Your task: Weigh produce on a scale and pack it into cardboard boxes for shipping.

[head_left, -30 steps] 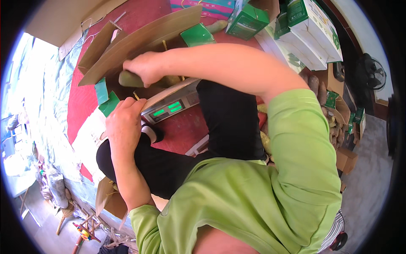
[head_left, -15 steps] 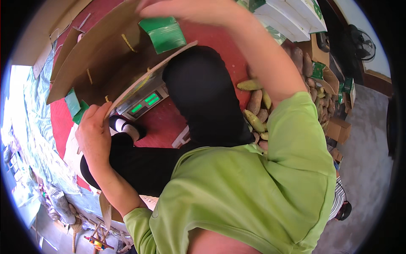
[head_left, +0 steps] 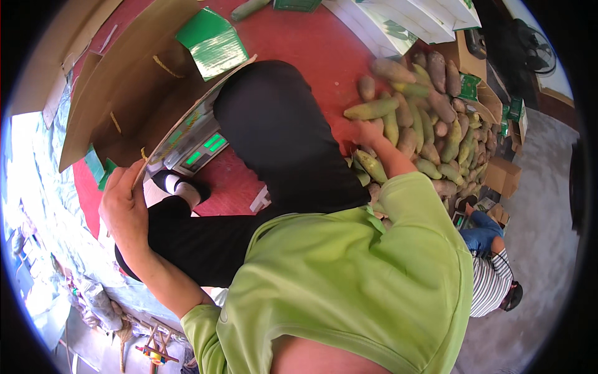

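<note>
My left hand (head_left: pixel 126 201) grips the near edge of a large cardboard box (head_left: pixel 118 75), fingers bent over its rim. Yellow cord loops show inside the box, and shiny green flaps (head_left: pixel 212 47) stick out from its ends. Behind its near wall, a scale (head_left: pixel 205 151) with lit green digits stands partly hidden, close to my foot. On my other side, my right hand (head_left: pixel 367 134) reaches down to a pile of long, plump brown and yellow-green vegetables (head_left: pixel 430 134). It is at the near-left edge of the pile; its fingers are smeared and partly hidden.
White cartons (head_left: pixel 386 25) stand at the far right on the red floor covering (head_left: pixel 293 37). A black fan (head_left: pixel 534 53) sits beyond them. To the right, a person in a striped shirt (head_left: pixel 492 280) bends near small cardboard boxes (head_left: pixel 502 176). Crumpled plastic sheeting (head_left: pixel 50 187) lies left.
My right hand has swung from above the box's far side down right to the vegetable pile. The box has shifted slightly left with my left hand still on its edge. The other person shows more.
</note>
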`<state>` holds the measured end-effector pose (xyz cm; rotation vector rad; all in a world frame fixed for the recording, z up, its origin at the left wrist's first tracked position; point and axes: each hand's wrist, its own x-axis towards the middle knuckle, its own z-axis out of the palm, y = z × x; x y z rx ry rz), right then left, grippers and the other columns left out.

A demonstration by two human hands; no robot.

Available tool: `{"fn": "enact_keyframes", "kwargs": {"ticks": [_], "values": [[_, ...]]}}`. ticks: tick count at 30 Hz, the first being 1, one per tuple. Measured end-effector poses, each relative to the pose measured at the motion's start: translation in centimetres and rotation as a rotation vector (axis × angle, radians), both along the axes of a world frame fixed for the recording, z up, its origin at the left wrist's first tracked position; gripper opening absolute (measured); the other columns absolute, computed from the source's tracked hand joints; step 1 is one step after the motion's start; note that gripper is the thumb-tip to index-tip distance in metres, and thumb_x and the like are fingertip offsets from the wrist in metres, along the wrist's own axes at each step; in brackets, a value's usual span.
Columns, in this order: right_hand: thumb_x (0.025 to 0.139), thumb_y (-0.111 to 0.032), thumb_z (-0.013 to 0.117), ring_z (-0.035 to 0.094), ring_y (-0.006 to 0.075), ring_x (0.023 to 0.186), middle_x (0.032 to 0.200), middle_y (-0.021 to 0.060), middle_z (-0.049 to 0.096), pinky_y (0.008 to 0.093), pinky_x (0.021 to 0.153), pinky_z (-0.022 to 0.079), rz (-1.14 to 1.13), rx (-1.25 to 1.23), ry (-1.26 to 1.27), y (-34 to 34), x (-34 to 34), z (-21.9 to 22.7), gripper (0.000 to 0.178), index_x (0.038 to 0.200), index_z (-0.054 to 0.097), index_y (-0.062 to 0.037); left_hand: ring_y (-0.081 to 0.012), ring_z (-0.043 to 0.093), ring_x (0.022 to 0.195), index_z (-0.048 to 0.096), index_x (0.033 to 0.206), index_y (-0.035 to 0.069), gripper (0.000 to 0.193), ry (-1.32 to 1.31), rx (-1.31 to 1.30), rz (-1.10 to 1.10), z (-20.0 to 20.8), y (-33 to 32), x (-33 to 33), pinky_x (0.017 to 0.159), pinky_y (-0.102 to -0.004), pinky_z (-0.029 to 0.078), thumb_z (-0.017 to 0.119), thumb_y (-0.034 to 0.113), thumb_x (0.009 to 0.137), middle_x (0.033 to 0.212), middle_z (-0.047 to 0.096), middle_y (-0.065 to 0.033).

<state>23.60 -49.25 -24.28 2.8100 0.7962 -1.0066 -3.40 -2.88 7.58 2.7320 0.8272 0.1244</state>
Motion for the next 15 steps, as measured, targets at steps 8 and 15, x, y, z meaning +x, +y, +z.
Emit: {"fn": "enact_keyframes", "kwargs": {"ticks": [8, 15], "values": [[0.068, -0.029, 0.077, 0.042, 0.0291, 0.125, 0.125, 0.0075, 0.049, 0.0474, 0.093, 0.045, 0.117, -0.414, -0.051, -4.9, -6.1, 2.2, 0.051, 0.115, 0.061, -0.0181, -0.0286, 0.060, 0.078, 0.068, 0.098, 0.009, 0.021, -0.010, 0.045, -0.038, 0.3, -0.1, 0.6, 0.065, -0.0390, 0.046, 0.064, 0.002, 0.078, 0.079, 0.057, -0.0078], [0.071, -0.028, 0.075, 0.048, 0.0325, 0.119, 0.120, 0.0120, 0.053, 0.0462, 0.091, 0.046, 0.031, -0.311, -0.068, -7.5, -7.2, 0.1, 0.054, 0.117, 0.051, -0.0137, -0.0278, 0.060, 0.081, 0.069, 0.098, 0.011, 0.024, 0.022, 0.046, -0.050, 0.3, 0.2, 0.3, 0.066, -0.0396, 0.048, 0.065, 0.002, 0.075, 0.081, 0.059, -0.0064]]}}
